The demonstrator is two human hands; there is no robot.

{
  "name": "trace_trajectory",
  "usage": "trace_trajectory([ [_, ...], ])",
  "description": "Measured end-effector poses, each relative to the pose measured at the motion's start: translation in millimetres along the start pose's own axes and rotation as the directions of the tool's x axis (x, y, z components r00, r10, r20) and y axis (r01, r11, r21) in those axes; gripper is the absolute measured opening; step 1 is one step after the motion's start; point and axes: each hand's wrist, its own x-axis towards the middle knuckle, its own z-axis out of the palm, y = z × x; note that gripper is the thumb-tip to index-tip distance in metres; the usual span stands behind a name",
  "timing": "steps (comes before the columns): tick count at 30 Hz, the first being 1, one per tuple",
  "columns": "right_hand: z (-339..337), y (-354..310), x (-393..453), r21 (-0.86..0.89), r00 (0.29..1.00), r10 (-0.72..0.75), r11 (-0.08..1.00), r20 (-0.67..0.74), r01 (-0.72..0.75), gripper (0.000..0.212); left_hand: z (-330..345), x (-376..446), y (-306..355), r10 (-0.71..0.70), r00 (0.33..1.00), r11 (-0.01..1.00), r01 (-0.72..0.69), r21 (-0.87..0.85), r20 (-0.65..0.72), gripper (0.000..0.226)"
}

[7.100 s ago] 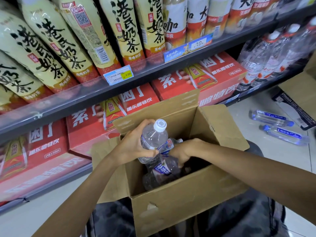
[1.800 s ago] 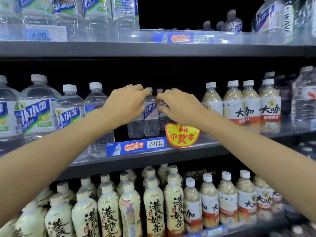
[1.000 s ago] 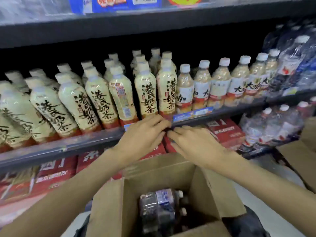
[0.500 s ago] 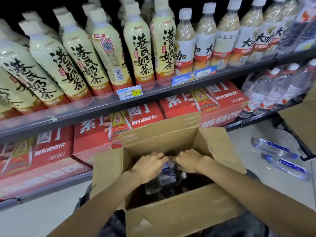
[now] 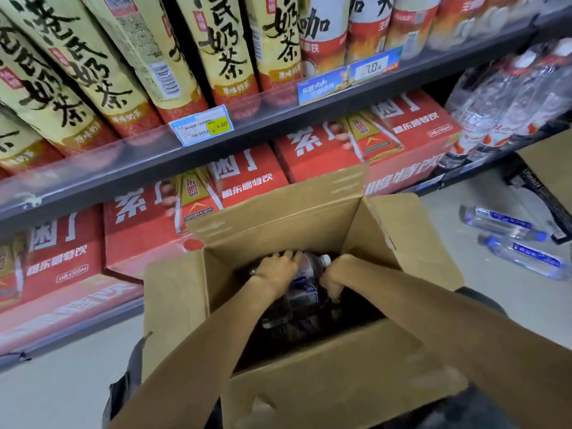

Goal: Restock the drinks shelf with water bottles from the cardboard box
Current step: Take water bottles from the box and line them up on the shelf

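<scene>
In the head view, both hands are being held down inside the open cardboard box (image 5: 309, 394), whose flaps are standing spread outward. The left hand (image 5: 276, 271) is being laid over a water bottle (image 5: 305, 284) with a white cap and a blue label, the fingers being curved over its shoulder in a grasp. The right hand (image 5: 335, 278) is being kept just beside that bottle's cap end, its fingers being curled downward into the dark of the box; whether anything is being gripped by it cannot be told. More clear bottles are being kept in the shadowed bottom of the box, too dim to count.

Behind the box, red drink cartons (image 5: 192, 218) are being stored on the lowest level, and cream-labelled milk tea bottles (image 5: 223, 48) are being displayed on the shelf (image 5: 130, 168) above, behind a price tag (image 5: 201, 125). Wrapped clear bottles (image 5: 501, 109) are being kept at the right. Two loose blue-labelled bottles (image 5: 510, 236) are lying on the floor (image 5: 46, 391) to the right of the box.
</scene>
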Motion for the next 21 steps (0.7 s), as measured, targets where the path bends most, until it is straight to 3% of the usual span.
trace_trajectory([
  [7,16.4,1.6,39.1,0.143,0.998,0.011,0.990,0.068,-0.020,0.067,5.0,3.4,17.0,-0.055,0.996,0.990,0.064,0.125,-0.073,0.042],
  [11,12.8,0.9,28.3,0.189,0.990,-0.013,0.982,0.140,-0.014,0.046,8.2,7.5,20.1,-0.083,0.991,0.985,0.098,0.145,-0.105,0.039],
  [14,13.9,0.8,24.9,0.204,0.996,-0.038,0.979,0.085,0.020,0.026,8.4,10.4,27.8,-0.085,0.992,0.978,0.102,0.182,-0.095,0.035],
  [17,8.3,-0.6,8.2,0.262,0.992,-0.009,0.965,0.124,-0.024,0.045,8.9,11.0,33.1,-0.070,0.989,0.965,0.101,0.242,-0.131,0.033],
  [21,1.9,-7.5,-14.9,0.276,0.991,-0.030,0.961,0.127,-0.007,0.060,11.6,13.1,31.4,-0.040,0.998,0.988,0.047,0.145,-0.045,0.032],
])
